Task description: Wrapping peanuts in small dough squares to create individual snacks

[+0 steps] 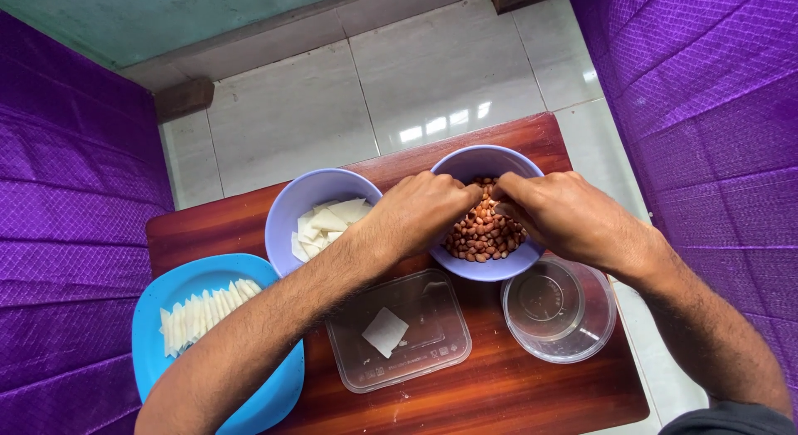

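Observation:
Both hands reach into a lilac bowl [465, 162] filled with brown peanuts [482, 234] at the far right of a small wooden table [499, 385]. My left hand [420, 209] has its fingers bunched over the peanuts at the bowl's left side. My right hand [553, 212] comes in from the right, fingertips pinched together just above the nuts and almost touching the left fingers. Whether either hand holds peanuts is hidden by the fingers.
A second lilac bowl [291, 211] with white square wrappers stands to the left. A blue plate [166, 298] carries a row of folded white pieces. A clear rectangular container [424, 352] holds one white square; a clear round tub [582, 331] sits at right. Purple cloth flanks both sides.

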